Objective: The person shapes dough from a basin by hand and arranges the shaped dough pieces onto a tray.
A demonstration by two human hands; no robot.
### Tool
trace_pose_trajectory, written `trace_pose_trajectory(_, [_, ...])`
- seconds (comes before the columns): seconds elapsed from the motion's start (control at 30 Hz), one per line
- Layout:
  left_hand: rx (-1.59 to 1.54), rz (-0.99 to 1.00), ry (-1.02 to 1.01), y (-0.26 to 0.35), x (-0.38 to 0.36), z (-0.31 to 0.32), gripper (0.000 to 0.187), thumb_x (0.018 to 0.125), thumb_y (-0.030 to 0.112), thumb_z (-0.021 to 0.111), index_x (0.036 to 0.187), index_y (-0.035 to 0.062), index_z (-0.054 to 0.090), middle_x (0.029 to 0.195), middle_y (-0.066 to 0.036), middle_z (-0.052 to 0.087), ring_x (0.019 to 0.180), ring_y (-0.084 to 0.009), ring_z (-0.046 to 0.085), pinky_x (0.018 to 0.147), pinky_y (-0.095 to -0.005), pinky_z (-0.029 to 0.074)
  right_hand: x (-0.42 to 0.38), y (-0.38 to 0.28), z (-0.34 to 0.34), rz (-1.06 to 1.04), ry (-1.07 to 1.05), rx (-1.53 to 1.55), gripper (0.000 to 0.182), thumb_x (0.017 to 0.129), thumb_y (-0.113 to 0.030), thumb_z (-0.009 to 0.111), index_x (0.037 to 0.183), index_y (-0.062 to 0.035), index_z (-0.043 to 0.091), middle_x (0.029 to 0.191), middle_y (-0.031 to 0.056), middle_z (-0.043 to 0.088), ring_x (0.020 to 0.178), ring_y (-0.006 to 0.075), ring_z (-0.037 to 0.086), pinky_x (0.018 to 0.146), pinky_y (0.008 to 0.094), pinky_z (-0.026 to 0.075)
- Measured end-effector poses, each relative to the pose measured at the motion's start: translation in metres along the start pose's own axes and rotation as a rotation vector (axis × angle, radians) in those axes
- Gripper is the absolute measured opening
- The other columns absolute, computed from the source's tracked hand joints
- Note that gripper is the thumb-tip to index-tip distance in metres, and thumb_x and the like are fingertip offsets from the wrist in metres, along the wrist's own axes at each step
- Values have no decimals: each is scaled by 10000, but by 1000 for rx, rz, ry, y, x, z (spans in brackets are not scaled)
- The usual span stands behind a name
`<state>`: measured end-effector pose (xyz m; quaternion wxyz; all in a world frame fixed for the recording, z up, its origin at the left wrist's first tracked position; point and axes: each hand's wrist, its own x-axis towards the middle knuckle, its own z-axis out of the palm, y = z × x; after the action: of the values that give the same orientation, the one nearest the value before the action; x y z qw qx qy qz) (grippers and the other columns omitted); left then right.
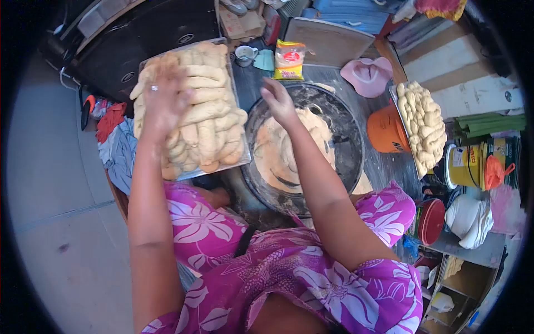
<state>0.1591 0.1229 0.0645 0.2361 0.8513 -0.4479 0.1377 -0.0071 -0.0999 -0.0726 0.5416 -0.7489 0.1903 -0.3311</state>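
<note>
My left hand [166, 94], blurred by motion and wearing a ring, is over a metal tray [243, 139] heaped with long twisted dough pieces [207, 114]. Its thumb stands apart from the other fingers, and nothing shows in its grasp. To the right, my right hand [278, 102] hovers above the back left rim of a wide black basin [351, 119], fingers stretched out and holding nothing. Inside the basin lies a layer of pale flour [267, 153] with dough [318, 131] on it, partly hidden by my right forearm.
Behind the basin stand a yellow-and-clear packet [290, 60] and a metal cup [245, 54]. A pink cloth-like item [367, 77] lies at the back right. Rightward, an orange bucket [385, 131] stands beside a second tray of twisted dough [421, 128]. Paint-style buckets [466, 164] are farther right.
</note>
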Motion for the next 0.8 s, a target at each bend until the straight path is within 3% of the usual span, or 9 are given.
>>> trace_pose_trajectory(0.07, [291, 176, -305, 30, -12, 15, 522, 874, 453, 395, 1236, 86, 473, 1383, -127, 306, 1311, -292, 206, 1060, -451, 107, -42, 51, -52, 194, 28, -51, 394, 834, -218, 563, 1152, 6, 499, 1037, 134, 566, 933, 194, 544, 821, 290, 430])
trace_pose_trajectory(0.1, [293, 179, -317, 32, -11, 21, 522, 874, 453, 395, 1236, 86, 473, 1383, -127, 306, 1311, -292, 206, 1060, -451, 107, -68, 67, -82, 323, 21, -84, 401, 826, -211, 556, 1150, 17, 496, 1039, 135, 569, 904, 192, 551, 808, 292, 430])
trace_pose_trajectory(0.2, [368, 129, -35, 32, -6, 32, 518, 846, 430, 459, 1262, 121, 453, 1431, -91, 212, 1333, -285, 136, 1056, -506, 47, -151, 147, -154, 751, 72, -272, 419, 777, -236, 589, 1121, -3, 532, 978, 90, 594, 898, 163, 550, 791, 272, 421])
trace_pose_trajectory(0.33, [237, 232, -102, 105, -13, 38, 510, 825, 414, 481, 1242, 119, 471, 1445, -102, 169, 1339, -317, 85, 1055, -513, 41, -210, 180, -188, 1066, 52, -358, 402, 712, -239, 642, 1034, -7, 579, 928, 99, 605, 828, 185, 571, 730, 291, 440])
trace_pose_trajectory(0.4, [163, 354, -300, 132, -30, 66, 534, 797, 407, 533, 1257, 148, 455, 1440, -107, 180, 1340, -334, 60, 1057, -506, 40, -216, 180, -176, 947, 202, -528, 333, 684, -180, 617, 979, -25, 601, 887, 139, 601, 826, 259, 574, 748, 335, 446])
trace_pose_trajectory(0.47, [56, 499, -451, 152, -50, 97, 519, 784, 400, 549, 1228, 141, 479, 1437, -118, 184, 1341, -331, 66, 1058, -512, 49, -212, 221, -155, 450, 287, -843, 357, 654, -120, 578, 1004, -50, 588, 921, 178, 580, 875, 320, 551, 796, 383, 437])
trace_pose_trajectory(0.63, [53, 714, -819, 174, -102, 158, 453, 830, 409, 486, 1131, 75, 539, 1368, -143, 313, 1318, -300, 182, 1057, -491, 137, -128, 203, -100, 328, -134, -760, 458, 642, -109, 553, 1099, -103, 536, 1049, 159, 536, 994, 305, 505, 851, 414, 403])
trace_pose_trajectory(0.7, [-16, 672, -993, 174, -121, 183, 438, 828, 378, 505, 1133, 66, 537, 1337, -160, 349, 1297, -293, 240, 1049, -469, 183, -121, 214, -83, 124, -500, -838, 448, 665, -156, 567, 1110, -121, 540, 1098, 123, 515, 1036, 278, 480, 875, 428, 373])
trace_pose_trajectory(0.8, [33, 480, -1300, 167, -153, 239, 458, 812, 340, 537, 1165, 49, 506, 1318, -178, 361, 1267, -320, 287, 1040, -425, 229, -131, 210, -86, 150, -751, -990, 469, 675, -216, 587, 1133, -133, 534, 1150, 84, 486, 1096, 253, 436, 908, 430, 329])
